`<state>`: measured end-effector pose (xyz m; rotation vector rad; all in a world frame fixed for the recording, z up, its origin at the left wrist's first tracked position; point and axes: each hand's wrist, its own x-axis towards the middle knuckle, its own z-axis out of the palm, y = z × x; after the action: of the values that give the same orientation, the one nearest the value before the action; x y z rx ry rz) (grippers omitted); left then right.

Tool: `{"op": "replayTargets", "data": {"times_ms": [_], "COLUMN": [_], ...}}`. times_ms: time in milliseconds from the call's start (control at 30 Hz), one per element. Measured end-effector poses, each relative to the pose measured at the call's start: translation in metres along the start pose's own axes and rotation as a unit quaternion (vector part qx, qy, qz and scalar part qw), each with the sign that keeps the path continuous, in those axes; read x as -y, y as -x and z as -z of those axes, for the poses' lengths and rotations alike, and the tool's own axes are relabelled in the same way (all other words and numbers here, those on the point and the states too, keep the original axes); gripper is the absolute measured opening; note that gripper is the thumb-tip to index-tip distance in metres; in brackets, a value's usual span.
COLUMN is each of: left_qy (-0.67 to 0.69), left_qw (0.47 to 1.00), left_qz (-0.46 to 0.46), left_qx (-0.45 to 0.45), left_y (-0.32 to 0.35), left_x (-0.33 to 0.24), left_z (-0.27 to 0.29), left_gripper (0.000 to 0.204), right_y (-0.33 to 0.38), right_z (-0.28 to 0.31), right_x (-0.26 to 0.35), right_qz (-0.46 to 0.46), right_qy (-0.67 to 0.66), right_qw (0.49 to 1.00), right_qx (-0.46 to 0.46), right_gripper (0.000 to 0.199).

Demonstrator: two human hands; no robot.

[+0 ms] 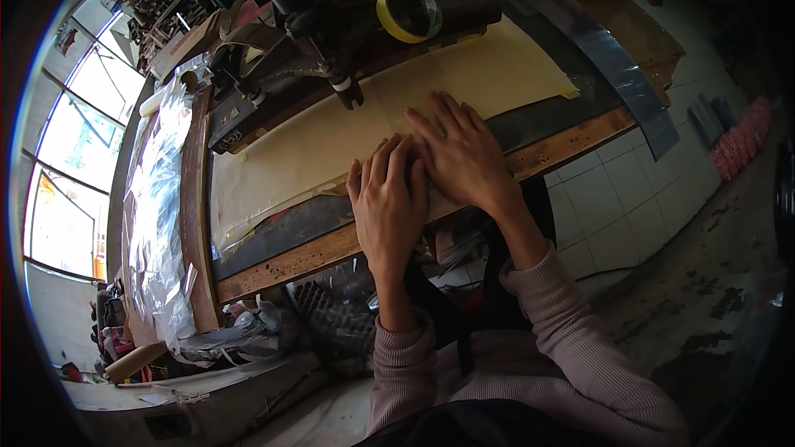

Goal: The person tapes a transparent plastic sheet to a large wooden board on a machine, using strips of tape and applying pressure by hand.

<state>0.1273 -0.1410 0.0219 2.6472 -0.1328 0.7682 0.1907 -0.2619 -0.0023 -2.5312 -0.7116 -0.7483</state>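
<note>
A long beige sheet [290,141], like paper or card, lies across a dark work surface on a wooden bench [281,269]. Yellow tape shows at its right corner. My right hand [465,153] rests flat on the sheet near its front edge, fingers stretched toward the far side. Close beside it, the thumbs almost meeting, my left hand [387,203] lies palm down over the front edge with its fingers slightly bent. Neither hand visibly grips anything; what lies under the palms is hidden. Just beyond my fingers hangs the dark metal head [348,93] of a machine.
A roll of yellow tape [408,21] is on the machine's dark bar. Clear plastic film [161,215] covers the board at left. A bluish plastic strip [617,58] drapes over the bench's right end. Pink bundled material [739,141] stands on the floor at right.
</note>
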Motion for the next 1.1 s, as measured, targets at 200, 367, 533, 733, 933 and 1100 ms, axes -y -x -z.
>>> {"op": "replayTargets", "data": {"times_ms": [200, 367, 533, 733, 933, 1100], "left_qy": [-0.001, 0.0, 0.0, 0.006, 0.004, 0.003], "left_qw": [1.0, 1.0, 1.0, 1.0, 1.0, 1.0], "left_qz": [-0.002, 0.0, -0.002, -0.002, -0.003, 0.0], "left_qx": [-0.004, -0.003, -0.01, -0.013, -0.011, -0.01], "left_y": [-0.001, -0.001, -0.001, -0.002, -0.002, -0.002], "left_x": [-0.001, -0.002, -0.003, -0.003, -0.004, -0.004], "left_z": [0.001, 0.001, 0.002, 0.002, 0.004, 0.003], "left_gripper": [0.031, 0.032, 0.031, 0.031, 0.031, 0.032], "right_y": [-0.003, -0.005, -0.006, -0.007, -0.01, -0.012], "right_z": [0.0, -0.003, -0.003, -0.005, -0.001, -0.002], "right_x": [-0.001, -0.002, -0.002, -0.003, -0.003, -0.004], "right_qz": [0.0, 0.003, 0.006, 0.005, -0.004, 0.002], "right_qy": [0.004, 0.0, -0.001, 0.002, 0.005, 0.007], "right_qw": [1.0, 1.0, 1.0, 1.0, 1.0, 1.0], "right_qx": [0.002, -0.004, -0.011, -0.019, 0.03, 0.025], "right_gripper": [0.044, 0.043, 0.043, 0.043, 0.046, 0.046]}}
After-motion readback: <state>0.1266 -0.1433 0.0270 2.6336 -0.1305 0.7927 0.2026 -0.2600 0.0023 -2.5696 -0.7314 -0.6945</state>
